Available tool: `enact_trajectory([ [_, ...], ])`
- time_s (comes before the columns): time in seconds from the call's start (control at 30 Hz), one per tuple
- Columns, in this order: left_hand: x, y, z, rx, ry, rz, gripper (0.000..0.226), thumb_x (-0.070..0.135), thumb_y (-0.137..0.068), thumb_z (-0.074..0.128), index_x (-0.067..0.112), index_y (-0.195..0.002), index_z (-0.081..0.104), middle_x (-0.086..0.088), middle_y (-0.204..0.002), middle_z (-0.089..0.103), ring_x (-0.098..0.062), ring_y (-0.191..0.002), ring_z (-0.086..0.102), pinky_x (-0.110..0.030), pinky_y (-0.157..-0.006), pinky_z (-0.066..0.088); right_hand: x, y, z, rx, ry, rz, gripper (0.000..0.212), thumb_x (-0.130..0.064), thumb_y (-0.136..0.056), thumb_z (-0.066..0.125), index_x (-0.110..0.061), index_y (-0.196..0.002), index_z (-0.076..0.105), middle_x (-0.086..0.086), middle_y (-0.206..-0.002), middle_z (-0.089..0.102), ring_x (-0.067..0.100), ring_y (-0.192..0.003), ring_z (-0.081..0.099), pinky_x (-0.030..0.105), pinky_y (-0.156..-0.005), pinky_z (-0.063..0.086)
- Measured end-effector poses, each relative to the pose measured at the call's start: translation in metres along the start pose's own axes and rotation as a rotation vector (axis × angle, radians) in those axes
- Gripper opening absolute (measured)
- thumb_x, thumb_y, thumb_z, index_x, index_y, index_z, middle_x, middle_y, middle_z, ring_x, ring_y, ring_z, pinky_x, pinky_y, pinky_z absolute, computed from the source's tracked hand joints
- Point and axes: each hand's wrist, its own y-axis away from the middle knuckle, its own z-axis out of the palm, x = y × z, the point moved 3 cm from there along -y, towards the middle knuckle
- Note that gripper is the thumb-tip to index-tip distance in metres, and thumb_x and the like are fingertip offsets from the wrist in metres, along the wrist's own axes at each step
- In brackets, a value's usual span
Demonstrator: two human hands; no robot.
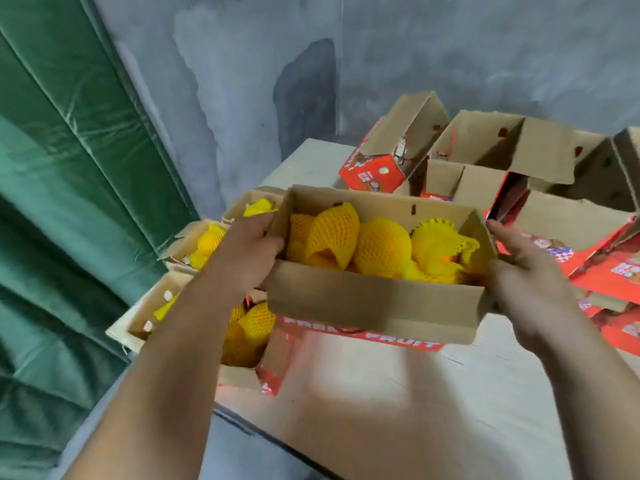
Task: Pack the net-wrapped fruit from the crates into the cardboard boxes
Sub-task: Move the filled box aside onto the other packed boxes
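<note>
Three filled cardboard boxes (180,244) of yellow net-wrapped fruit sit along the left edge of the table (398,393), the nearest one (138,320) partly hidden by the person's forearm. Left hand (247,258) grips the left end wall of a held cardboard box (374,306), with the thumb over the rim. This box is raised above the table near its left side, flaps open, and carries several net-wrapped fruit (381,247) in yellow foam mesh. Red print reading "FRUIT" shows along its lower edge. Right hand (523,271) holds the right end wall, fingers pressed against the outside. Open unfilled red-printed boxes (502,147) are crowded at the far right corner of the table, one (391,150) tipped on its side.
</note>
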Motion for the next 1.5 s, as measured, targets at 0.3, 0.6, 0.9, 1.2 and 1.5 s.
enact_trajectory([
  [0.3,-0.037,-0.149,-0.111,0.369,0.06,-0.096,0.039,0.007,-0.088,0.051,0.033,-0.09,0.08,0.001,-0.101,0.075,-0.029,-0.103,0.067,-0.035,-0.086,0.053,-0.075,-0.096,0.183,-0.012,0.116,-0.192,0.066,0.008,-0.09,0.042,-0.034,-0.14,0.057,-0.022,-0.116,0.071,0.004,-0.108,0.067,0.025,-0.092,0.056],
  [0.6,-0.079,-0.186,-0.101,0.367,-0.093,-0.169,0.049,0.012,-0.1,0.041,0.02,-0.148,0.051,-0.016,-0.149,0.051,-0.038,-0.137,0.047,-0.04,-0.113,0.034,-0.04,-0.121,0.222,-0.082,0.282,-0.13,0.068,-0.019,-0.101,0.042,-0.033,-0.163,0.02,0.002,-0.157,0.046,0.028,-0.139,0.046,0.041,-0.117,0.036],
  [0.9,-0.001,-0.104,-0.003,0.339,-0.195,0.533,0.028,0.012,-0.104,0.046,0.013,-0.123,0.067,-0.006,-0.122,0.068,-0.029,-0.115,0.061,-0.045,-0.102,0.044,-0.025,-0.086,0.188,-0.101,0.089,-0.18,0.058,-0.033,-0.105,0.052,-0.028,-0.16,0.033,-0.012,-0.157,0.04,0.009,-0.146,0.037,0.033,-0.121,0.03],
  [1.2,0.083,-0.036,0.17,-0.114,0.151,0.589,0.024,0.007,-0.102,0.052,0.015,-0.109,0.074,0.006,-0.104,0.074,-0.011,-0.103,0.068,-0.039,-0.092,0.054,-0.008,-0.044,0.057,0.036,0.042,-0.223,0.047,-0.023,-0.099,0.05,-0.03,-0.145,0.046,-0.015,-0.135,0.061,0.008,-0.122,0.062,0.043,-0.109,0.048],
  [1.5,0.158,0.002,0.307,-0.34,0.185,0.348,0.032,0.028,-0.091,0.046,0.02,-0.11,0.071,0.005,-0.109,0.072,-0.013,-0.107,0.066,-0.033,-0.094,0.052,0.022,-0.062,-0.113,0.144,0.39,-0.256,0.06,-0.009,-0.097,0.053,-0.017,-0.154,0.038,0.0,-0.157,0.039,-0.003,-0.134,0.038,0.017,-0.108,0.033],
])
